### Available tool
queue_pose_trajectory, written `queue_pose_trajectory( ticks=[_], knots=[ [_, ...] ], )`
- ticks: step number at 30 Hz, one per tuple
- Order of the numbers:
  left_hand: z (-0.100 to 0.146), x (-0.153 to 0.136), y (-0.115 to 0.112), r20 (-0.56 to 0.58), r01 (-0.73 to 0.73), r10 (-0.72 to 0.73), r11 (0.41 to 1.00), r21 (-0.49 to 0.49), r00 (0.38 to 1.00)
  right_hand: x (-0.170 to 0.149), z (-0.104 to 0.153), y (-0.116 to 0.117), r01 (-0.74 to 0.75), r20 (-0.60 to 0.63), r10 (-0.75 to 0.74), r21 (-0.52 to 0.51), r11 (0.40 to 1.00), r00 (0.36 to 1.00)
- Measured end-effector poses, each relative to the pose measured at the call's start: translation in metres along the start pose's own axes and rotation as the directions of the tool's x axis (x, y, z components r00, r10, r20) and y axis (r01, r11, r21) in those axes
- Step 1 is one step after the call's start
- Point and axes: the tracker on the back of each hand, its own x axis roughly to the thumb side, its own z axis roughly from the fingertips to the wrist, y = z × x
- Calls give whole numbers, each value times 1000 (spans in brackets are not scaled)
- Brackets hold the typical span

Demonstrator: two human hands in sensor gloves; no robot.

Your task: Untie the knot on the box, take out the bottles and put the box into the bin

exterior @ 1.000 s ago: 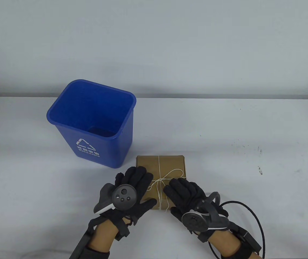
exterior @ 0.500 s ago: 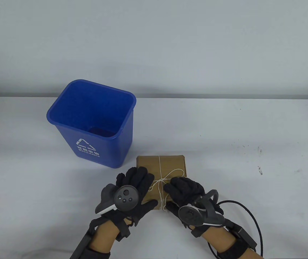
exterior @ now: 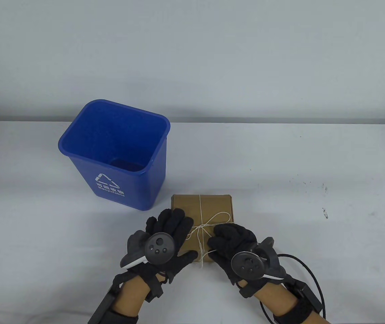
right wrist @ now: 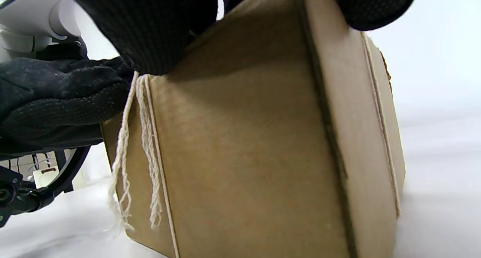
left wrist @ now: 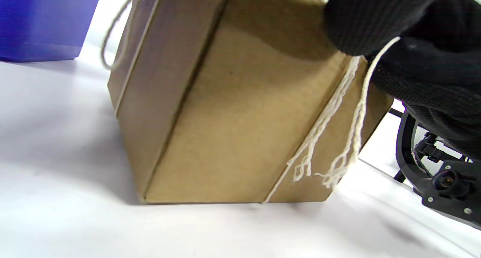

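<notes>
Nearest the person, the left hand (exterior: 170,236) lies on the left part of the cardboard box (exterior: 212,204), its fingers straight and together, flat on the lid, with the thumb spread along the near edge. The right hand (exterior: 231,241) rests on the near right part of the box with its fingers curled; one strand of the white string (exterior: 202,233) runs taut to its fingertips, which appear to pinch it. The bow knot (exterior: 201,227) is still tied on the lid between the two hands, and two frayed string ends (left wrist: 323,171) hang down the near side of the box. The box sits closed on the white table (exterior: 297,162). Farther back and left, just beside the box, the blue recycling bin (exterior: 118,182) stands upright.
</notes>
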Motion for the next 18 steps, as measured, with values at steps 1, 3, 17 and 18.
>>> queue_pose_trajectory(
  ticks=[1,3,17,18],
  knots=[
    [0,0,0,-1,1,-1,1000,1,1000,-1,0,0,5,0,-5,-1,1000,1000],
    [0,0,-1,-1,-8,8,1000,6,1000,-3,0,0,15,-6,-14,5,1000,1000],
    [0,-2,-4,-25,-41,42,999,15,999,-13,5,-9,68,-2,-68,-36,997,998],
    [1,-3,-4,-26,-45,46,999,16,999,-15,6,-10,71,-8,-71,-40,997,997]
  ],
)
